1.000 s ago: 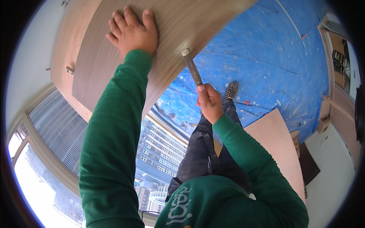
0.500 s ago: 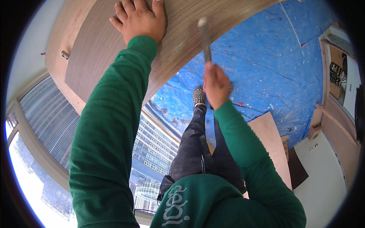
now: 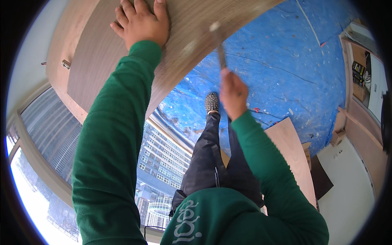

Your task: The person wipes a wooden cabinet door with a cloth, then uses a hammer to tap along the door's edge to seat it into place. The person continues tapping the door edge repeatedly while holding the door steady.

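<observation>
My left hand (image 3: 145,24) presses flat on a wood-grain panel (image 3: 179,53), its fingers spread. In my right hand (image 3: 234,94) I grip the handle of a hammer (image 3: 221,51). Its pale head end points away from me and overlaps the panel's curved edge in the picture. The hammer is blurred by motion, and I cannot tell whether its head touches the wood.
Blue sheeting (image 3: 286,61), dotted with debris, covers the floor. A metal hinge (image 3: 66,64) sits on the pale board at the left. Below it is a window (image 3: 53,130). A loose plywood sheet (image 3: 292,151) lies by my right arm, and an open cabinet (image 3: 363,73) stands at far right.
In the picture, the panel and my left hand have shifted slightly left. The hammer still swings in my right hand, its head a little lower. One shoe is now hidden behind that hand.
</observation>
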Tool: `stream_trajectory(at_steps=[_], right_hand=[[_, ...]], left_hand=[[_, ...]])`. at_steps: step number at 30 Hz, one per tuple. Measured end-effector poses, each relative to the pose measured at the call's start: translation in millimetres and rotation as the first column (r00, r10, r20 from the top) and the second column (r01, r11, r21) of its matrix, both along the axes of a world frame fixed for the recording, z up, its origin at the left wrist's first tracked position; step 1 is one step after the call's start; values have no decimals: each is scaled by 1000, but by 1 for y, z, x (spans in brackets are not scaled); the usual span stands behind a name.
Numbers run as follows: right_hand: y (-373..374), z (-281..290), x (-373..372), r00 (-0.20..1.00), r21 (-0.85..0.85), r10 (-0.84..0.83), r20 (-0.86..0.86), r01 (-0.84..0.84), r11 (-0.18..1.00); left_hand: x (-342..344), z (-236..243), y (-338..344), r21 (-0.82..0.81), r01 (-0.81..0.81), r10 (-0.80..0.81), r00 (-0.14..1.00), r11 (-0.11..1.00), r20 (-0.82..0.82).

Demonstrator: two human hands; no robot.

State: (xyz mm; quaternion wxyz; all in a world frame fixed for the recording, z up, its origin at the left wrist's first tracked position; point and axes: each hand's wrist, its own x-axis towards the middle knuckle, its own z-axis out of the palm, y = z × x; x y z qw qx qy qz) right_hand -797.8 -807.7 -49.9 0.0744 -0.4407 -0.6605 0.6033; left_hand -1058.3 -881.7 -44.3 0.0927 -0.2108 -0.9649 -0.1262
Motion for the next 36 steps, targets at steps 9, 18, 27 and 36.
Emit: stream_trajectory(at_steps=[9,18,27,36], right_hand=[[62,-24,-35,964,-324,-228,-136,174,930],[-4,-5,7,998,-107,-21,53,27,994],[28,21,-18,999,-50,-20,33,21,999],[50,33,-39,989,-293,-136,-61,113,949]], left_hand=[[-1,-5,0,-10,-24,24,1000,1000,20],[-2,-7,0,-43,-32,32,999,999,-2],[-1,-4,0,-26,-31,32,999,999,16],[1,-4,-1,-12,-20,21,1000,1000,16]])
